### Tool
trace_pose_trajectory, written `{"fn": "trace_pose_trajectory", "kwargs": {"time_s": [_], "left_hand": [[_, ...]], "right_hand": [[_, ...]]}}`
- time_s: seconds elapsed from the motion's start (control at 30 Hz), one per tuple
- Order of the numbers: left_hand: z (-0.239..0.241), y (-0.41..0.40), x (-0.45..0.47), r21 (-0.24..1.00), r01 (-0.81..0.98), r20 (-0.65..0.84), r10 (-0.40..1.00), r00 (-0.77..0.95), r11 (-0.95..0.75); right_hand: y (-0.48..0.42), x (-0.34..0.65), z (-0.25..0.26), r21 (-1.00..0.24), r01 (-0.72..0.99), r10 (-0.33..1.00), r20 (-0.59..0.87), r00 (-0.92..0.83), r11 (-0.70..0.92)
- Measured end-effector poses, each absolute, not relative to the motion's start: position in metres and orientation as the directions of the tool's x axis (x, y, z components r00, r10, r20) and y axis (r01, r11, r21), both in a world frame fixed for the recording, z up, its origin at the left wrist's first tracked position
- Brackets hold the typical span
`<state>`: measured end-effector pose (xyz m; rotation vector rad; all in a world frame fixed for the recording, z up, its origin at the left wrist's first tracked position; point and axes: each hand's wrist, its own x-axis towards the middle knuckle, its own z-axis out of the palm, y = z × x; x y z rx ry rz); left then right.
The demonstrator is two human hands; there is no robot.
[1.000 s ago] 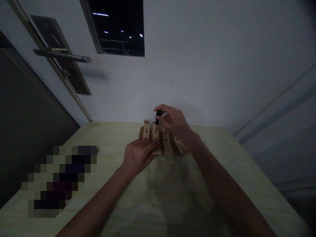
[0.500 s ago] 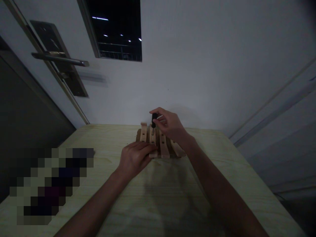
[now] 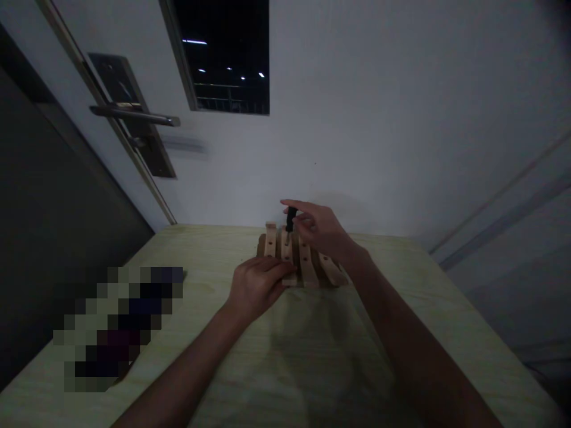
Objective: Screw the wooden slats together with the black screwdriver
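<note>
A pale wooden table (image 3: 312, 356) reaches to a white wall (image 3: 379, 119) with a door handle (image 3: 134, 116) and dark window (image 3: 227, 59). Near its far edge lies a rack (image 3: 307, 264) of light, hole-drilled slats. The left hand (image 3: 256, 288) presses flat, unclenched, on its near corner, and the right hand (image 3: 325, 232) pinches a black-handled screwdriver (image 3: 291, 217) upright on it.

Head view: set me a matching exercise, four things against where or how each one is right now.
Things:
1. left hand
2. right hand
3. screwdriver
4. door handle

Places or states:
a. sticks out from a metal plate, upper left
b. lies flat on the near left end of the slatted wooden piece
c. upright, tip down on a slat
d. fingers pinch a black grip from above

Pairs: 1-b; 2-d; 3-c; 4-a
</note>
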<state>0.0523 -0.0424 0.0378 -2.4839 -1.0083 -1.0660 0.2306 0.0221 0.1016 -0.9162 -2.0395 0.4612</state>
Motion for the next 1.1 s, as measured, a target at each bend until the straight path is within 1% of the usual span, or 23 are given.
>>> {"fn": "trace_pose_trajectory", "kwargs": {"time_s": [0.07, 0.2, 0.4, 0.57, 0.7, 0.87, 0.93, 1.03, 1.1], "left_hand": [[0.0386, -0.043, 0.0527, 0.04, 0.683, 0.718, 0.497, 0.488, -0.729], [0.0407, -0.0441, 0.0539, 0.051, 0.683, 0.716, 0.503, 0.483, -0.728], [0.0409, -0.0442, 0.0537, 0.054, 0.688, 0.716, 0.508, 0.478, -0.723], [0.0398, -0.044, 0.053, 0.059, 0.68, 0.717, 0.505, 0.48, -0.731], [0.0387, -0.0433, 0.0526, 0.058, 0.686, 0.716, 0.509, 0.477, -0.725], [0.0378, -0.0428, 0.052, 0.036, 0.687, 0.717, 0.497, 0.488, -0.726], [0.0377, -0.0429, 0.0519, 0.038, 0.684, 0.719, 0.495, 0.488, -0.728], [0.0381, -0.0432, 0.0522, 0.045, 0.682, 0.715, 0.5, 0.488, -0.73], [0.0388, -0.0436, 0.0525, 0.047, 0.683, 0.71, 0.505, 0.49, -0.729]], "right_hand": [[0.0201, 0.2305, 0.1039, -0.601, 0.454, 0.753, 0.533, -0.386, 0.658], [0.0179, 0.2301, 0.1073, -0.557, 0.476, 0.732, 0.55, -0.403, 0.681], [0.0241, 0.2293, 0.1019, -0.54, 0.491, 0.722, 0.597, -0.35, 0.684], [0.0263, 0.2279, 0.0989, -0.52, 0.51, 0.717, 0.606, -0.344, 0.685], [0.0239, 0.2287, 0.1018, -0.548, 0.534, 0.753, 0.576, -0.318, 0.644], [0.0228, 0.2299, 0.1033, -0.58, 0.509, 0.768, 0.535, -0.351, 0.637], [0.0236, 0.2301, 0.1028, -0.552, 0.519, 0.752, 0.555, -0.356, 0.653], [0.0254, 0.231, 0.1019, -0.463, 0.553, 0.706, 0.593, -0.388, 0.693], [0.026, 0.2322, 0.1016, -0.429, 0.568, 0.691, 0.6, -0.402, 0.702]]}}
